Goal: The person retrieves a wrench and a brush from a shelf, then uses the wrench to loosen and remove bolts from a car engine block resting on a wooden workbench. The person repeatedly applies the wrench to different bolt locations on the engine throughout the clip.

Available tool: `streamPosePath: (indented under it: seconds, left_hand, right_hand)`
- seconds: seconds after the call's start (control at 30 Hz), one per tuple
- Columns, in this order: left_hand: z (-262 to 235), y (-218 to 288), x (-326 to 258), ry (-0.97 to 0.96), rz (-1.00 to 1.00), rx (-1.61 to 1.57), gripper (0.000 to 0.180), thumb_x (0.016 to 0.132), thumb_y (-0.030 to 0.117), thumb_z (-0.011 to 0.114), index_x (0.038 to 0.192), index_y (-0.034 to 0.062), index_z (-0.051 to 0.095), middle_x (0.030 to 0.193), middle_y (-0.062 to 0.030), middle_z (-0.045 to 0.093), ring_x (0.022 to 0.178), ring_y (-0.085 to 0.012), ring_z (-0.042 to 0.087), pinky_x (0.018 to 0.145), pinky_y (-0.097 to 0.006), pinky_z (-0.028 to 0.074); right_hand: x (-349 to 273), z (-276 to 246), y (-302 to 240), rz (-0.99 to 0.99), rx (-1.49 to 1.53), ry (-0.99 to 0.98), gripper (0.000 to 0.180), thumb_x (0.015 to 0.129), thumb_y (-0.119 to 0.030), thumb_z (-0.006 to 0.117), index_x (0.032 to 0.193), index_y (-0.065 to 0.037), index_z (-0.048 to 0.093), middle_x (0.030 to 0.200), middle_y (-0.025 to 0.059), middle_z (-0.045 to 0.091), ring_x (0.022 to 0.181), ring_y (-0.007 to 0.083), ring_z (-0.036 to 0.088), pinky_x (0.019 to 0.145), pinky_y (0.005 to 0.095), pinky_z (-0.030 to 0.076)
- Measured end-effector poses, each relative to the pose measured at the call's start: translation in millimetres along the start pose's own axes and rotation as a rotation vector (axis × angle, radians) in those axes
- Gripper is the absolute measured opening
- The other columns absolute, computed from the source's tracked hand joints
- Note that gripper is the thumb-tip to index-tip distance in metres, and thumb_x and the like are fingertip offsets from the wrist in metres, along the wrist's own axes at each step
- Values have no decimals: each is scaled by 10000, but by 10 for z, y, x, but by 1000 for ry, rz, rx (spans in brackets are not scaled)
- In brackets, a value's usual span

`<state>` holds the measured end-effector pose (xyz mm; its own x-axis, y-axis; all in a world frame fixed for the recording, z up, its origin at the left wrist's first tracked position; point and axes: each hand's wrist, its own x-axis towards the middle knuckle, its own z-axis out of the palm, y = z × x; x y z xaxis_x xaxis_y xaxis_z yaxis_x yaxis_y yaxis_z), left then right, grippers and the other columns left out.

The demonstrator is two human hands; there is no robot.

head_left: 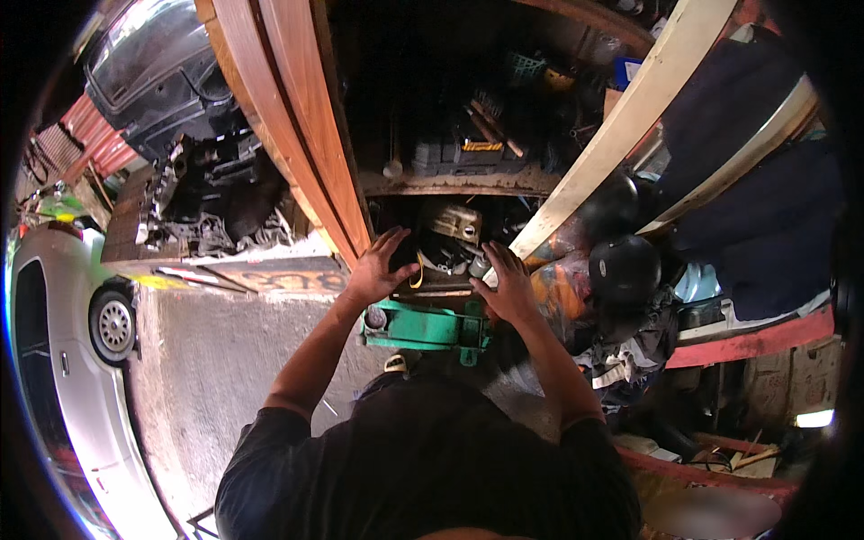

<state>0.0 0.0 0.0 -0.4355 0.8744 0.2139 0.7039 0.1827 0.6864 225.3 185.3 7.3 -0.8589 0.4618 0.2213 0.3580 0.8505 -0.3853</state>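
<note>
Left hand: My left hand point(380, 268) is raised beside the lower end of the brown wooden panel point(310, 117), thumb and fingers apart. I see nothing gripped; contact with the panel cannot be told.
Right hand: My right hand point(509, 284) is raised near the foot of the pale post point(621, 126), fingers spread, thumb standing off toward the left. No held thing shows.
Metal part: The dull metal part point(453, 221) lies in the dark recess ahead, between and beyond my hands, under the shelf board point(459, 184) — apparently stowed low for its weight.
Yellow loop: The yellow loop point(416, 270) shows just beside my left thumb; touching or apart, I cannot tell.
Hand stance: My palms stand well apart, seemingly so that both flank the recess without covering it.
Green floor jack: The green floor jack point(414, 327) sits crosswise below my hands, probably on the ground because it is heavy; it limits any drop straight down.
Edges: Panel on the left, post on the right, board above — a narrow mouth.
Room: The black helmet point(624, 267) and piled goods crowd my right; concrete floor point(225, 360) gives more room leftward.
</note>
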Motion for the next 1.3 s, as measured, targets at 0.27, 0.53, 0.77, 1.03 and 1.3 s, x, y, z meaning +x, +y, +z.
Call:
streamPosePath:
  seconds: [0.27, 0.53, 0.77, 1.03, 1.3]
  left_hand:
    - [-129, 55, 792, 28, 96, 148, 756, 845, 485, 659, 1422, 70, 403, 1413, -218, 454, 1320, -399, 412, 1094, -459, 352]
    - [-209, 249, 1365, 157, 45, 197, 602, 855, 414, 671, 1333, 89, 507, 1276, -196, 570, 1227, -392, 502, 982, -444, 448]
    - [17, 326, 1868, 85, -111, 194, 504, 883, 449, 618, 1240, 93, 603, 1162, -198, 648, 1053, -358, 629, 920, -441, 498]
    - [247, 569, 2494, 272, -92, 478, 448, 821, 441, 656, 1179, 172, 662, 1132, -131, 670, 1058, -349, 606, 938, -488, 448]
    - [373, 604, 3086, 209, -357, 417, 515, 828, 610, 566, 966, 150, 749, 984, -146, 712, 1003, -338, 654, 896, -474, 460]
  right_hand:
    - [626, -140, -4, -8, 41, 291, 622, 815, -313, 734, 1332, -64, 492, 1277, 218, 559, 1164, 399, 548, 984, 461, 449]
    - [1208, -500, 403, -63, 15, 369, 537, 832, -283, 697, 1292, -70, 521, 1206, 185, 596, 1091, 378, 581, 916, 456, 485]
    - [1663, -443, 900, 66, 133, 280, 529, 847, -309, 684, 1308, -108, 519, 1155, 172, 635, 1026, 357, 624, 854, 433, 510]
    - [2356, -333, 1272, 128, 243, 341, 421, 867, -316, 656, 1229, -110, 593, 1067, 161, 688, 946, 333, 671, 803, 432, 530]
    - [2689, -392, 1284, 187, -14, 268, 349, 817, -369, 688, 1039, -100, 702, 951, 122, 712, 874, 331, 673, 771, 436, 529]
